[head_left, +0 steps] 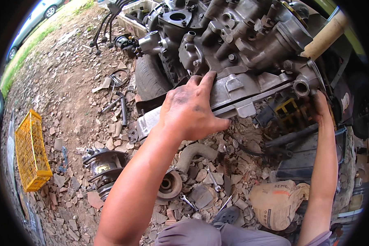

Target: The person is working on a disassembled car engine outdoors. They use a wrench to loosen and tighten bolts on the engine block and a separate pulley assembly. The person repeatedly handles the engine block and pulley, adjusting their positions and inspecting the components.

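Observation:
A large, greasy metal engine (pixel 233 61) lies across the top of the view. My left hand (pixel 190 107) rests on its near side, fingers spread over the metal and thumb sticking out past the lower edge. At the engine's right end, my right hand (pixel 319 105) reaches in just below a round pipe opening (pixel 301 87). The fingers of that hand are in shadow and mostly hidden, so whether they grip anything is unclear. A tyre (pixel 151 76) sits under the engine's left part.
Broken tile covers the ground, with spanners (pixel 212 178), a ribbed hose (pixel 194 155), a pulley (pixel 169 184) and a round machine part (pixel 103 164) on it. A paper sack (pixel 276 203) stands near my right forearm. At far left is a yellow crate (pixel 30 151).

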`<state>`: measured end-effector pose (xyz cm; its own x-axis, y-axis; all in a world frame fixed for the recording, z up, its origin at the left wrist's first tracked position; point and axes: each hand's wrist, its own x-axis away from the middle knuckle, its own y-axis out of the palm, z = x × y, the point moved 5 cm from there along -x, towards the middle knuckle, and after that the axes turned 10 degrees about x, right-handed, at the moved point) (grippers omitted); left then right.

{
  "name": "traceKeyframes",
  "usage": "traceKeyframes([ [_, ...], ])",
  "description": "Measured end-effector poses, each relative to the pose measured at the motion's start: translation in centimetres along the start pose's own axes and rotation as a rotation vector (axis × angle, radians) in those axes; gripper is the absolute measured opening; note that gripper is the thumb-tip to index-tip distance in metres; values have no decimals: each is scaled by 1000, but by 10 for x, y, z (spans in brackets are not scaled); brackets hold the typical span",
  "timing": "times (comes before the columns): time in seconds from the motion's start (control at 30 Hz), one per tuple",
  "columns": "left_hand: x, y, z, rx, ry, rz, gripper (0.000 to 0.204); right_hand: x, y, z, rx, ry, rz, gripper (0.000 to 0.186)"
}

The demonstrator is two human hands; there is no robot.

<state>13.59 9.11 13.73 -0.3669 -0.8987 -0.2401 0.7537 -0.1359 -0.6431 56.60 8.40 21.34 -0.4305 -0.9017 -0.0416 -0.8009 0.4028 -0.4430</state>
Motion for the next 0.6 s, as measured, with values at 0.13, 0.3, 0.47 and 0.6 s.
traceKeyframes([
  [0.13, 0, 0, 0, -7, -7, -13, 100, -7, -5, 4, 27, 21, -9, 9],
  [0.3, 0, 0, -1, -10, 10, 0, 100, -10, 3, 5, 29, 9, -42, 9],
  [0.47, 1, 0, -1, -5, 0, 5, 100, -25, 10, 24, -143, 93, -49, 13],
  [0.6, 1, -3, 3, -18, -17, -46, 99, -29, 17, 42, -328, 143, -96, 15],
])
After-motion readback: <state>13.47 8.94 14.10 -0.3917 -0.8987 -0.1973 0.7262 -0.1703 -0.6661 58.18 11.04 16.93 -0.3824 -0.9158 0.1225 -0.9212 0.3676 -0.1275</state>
